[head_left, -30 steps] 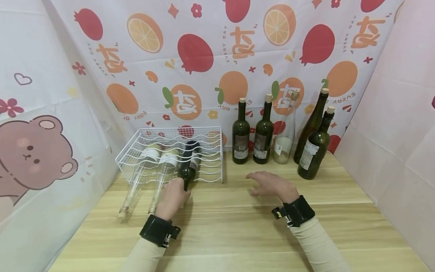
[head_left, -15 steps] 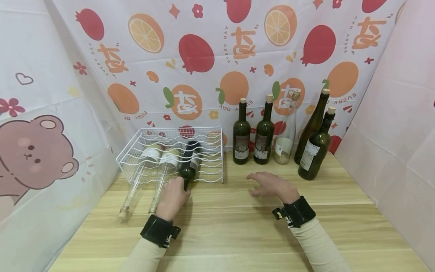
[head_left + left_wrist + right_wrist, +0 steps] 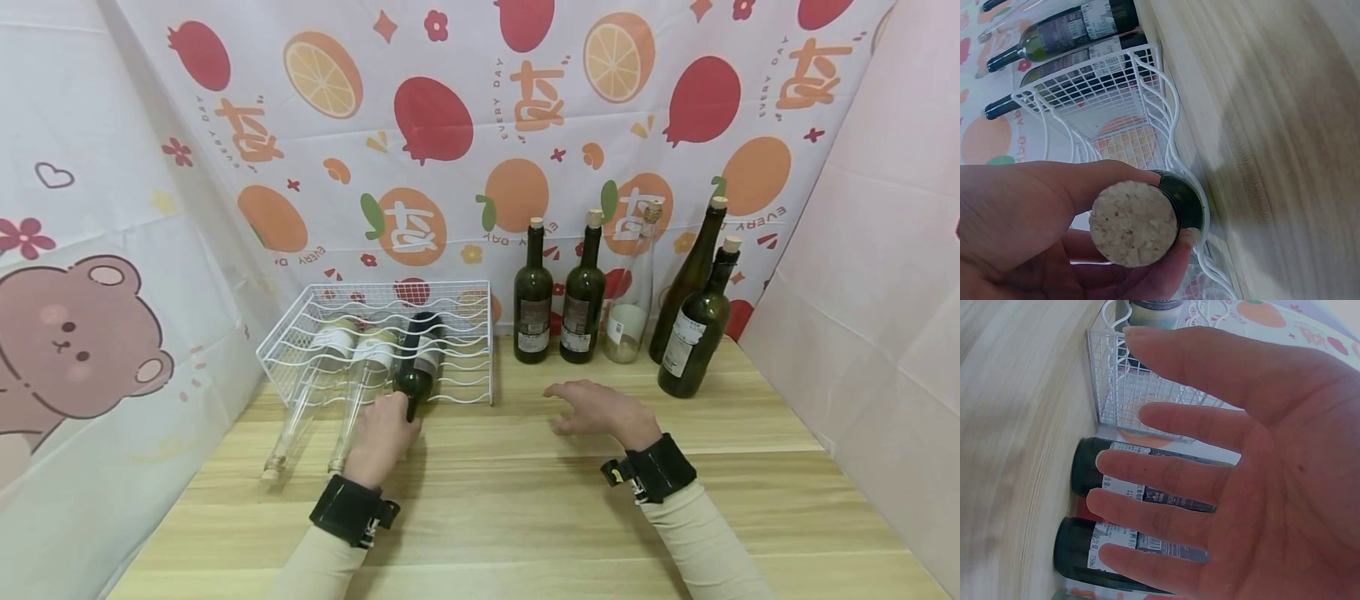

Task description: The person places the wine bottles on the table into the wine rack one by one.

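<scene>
A dark green wine bottle [image 3: 414, 377] lies in the white wire rack [image 3: 491, 350], its neck toward the front. My left hand [image 3: 382, 440] grips that neck; in the left wrist view thumb and fingers curl round it just behind the cork [image 3: 1135, 224]. To its left, two clear glass bottles lie in the rack, the nearer one [image 3: 358, 392] beside my left hand and the other [image 3: 303, 400] farther left. My right hand [image 3: 600, 410] hovers over the table right of the rack, fingers extended and holding nothing, as its palm [image 3: 1297, 481] shows in the right wrist view.
Several corked bottles stand along the back right: two green wine bottles [image 3: 532, 312] beside the rack, a clear bottle [image 3: 628, 312], a tall dark bottle [image 3: 684, 292] and a labelled green one [image 3: 693, 337]. A fruit-patterned cloth [image 3: 465, 200] hangs behind the wooden table [image 3: 517, 517].
</scene>
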Motion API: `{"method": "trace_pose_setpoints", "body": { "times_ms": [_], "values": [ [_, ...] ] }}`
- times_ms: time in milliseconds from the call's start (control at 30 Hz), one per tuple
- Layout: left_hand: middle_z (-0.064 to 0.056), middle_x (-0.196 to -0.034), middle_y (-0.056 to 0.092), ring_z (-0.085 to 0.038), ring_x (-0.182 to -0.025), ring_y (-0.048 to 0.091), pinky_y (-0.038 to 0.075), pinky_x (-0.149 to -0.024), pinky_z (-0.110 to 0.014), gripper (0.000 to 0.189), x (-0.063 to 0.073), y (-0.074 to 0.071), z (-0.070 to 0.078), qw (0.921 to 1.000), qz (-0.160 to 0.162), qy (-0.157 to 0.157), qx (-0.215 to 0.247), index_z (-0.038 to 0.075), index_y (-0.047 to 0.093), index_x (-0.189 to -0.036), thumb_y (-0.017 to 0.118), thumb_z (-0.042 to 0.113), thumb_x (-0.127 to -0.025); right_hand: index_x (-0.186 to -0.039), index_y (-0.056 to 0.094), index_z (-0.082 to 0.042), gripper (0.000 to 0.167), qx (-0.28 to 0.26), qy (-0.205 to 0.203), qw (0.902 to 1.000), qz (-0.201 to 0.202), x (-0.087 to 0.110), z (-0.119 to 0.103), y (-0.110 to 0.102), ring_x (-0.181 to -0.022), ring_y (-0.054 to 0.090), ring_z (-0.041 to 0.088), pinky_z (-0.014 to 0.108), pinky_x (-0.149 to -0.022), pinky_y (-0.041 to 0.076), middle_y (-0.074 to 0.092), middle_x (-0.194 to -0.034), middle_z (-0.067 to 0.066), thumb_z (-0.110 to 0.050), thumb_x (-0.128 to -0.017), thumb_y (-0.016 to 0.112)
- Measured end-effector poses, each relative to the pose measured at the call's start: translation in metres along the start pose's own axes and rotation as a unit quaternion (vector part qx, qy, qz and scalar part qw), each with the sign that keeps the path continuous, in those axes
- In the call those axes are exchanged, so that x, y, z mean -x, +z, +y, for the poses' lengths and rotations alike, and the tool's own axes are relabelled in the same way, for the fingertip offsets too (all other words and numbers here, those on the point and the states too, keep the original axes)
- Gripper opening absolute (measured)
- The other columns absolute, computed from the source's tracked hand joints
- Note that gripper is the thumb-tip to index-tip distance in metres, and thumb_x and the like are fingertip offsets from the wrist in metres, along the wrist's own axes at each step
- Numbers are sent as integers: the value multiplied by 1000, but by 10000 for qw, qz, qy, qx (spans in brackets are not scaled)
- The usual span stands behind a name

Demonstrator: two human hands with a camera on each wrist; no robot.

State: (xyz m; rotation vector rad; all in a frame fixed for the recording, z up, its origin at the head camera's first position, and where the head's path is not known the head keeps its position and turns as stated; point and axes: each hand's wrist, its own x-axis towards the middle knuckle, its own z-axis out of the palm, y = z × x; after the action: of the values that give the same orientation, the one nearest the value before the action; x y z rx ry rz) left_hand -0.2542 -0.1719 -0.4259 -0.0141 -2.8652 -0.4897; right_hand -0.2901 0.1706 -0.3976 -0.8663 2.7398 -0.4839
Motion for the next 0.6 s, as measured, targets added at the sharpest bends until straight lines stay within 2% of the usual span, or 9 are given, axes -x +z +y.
{"method": "trace_pose_setpoints", "body": {
  "times_ms": [367,600],
  "values": [
    [-14,-76,65,-29,-62,61,45,-50,-38,17,0,-2,0,9989,-377,-133,231,2,63,-82,73,14,-89,-144,56,-6,52,-69,-61,9999,-54,0,-3,0,-132,58,39,55,-111,46,60,-144,22,-23,-97,70],
    [-12,-74,64,-25,-59,59,43,-49,-35,14,-1,-1,-1,9980,-450,-109,430,1,63,-83,70,11,-90,-144,55,-6,52,-39,-31,10000,-64,1,-4,0,-134,57,39,55,-112,45,60,-144,21,-23,-97,70]
  ]
}}
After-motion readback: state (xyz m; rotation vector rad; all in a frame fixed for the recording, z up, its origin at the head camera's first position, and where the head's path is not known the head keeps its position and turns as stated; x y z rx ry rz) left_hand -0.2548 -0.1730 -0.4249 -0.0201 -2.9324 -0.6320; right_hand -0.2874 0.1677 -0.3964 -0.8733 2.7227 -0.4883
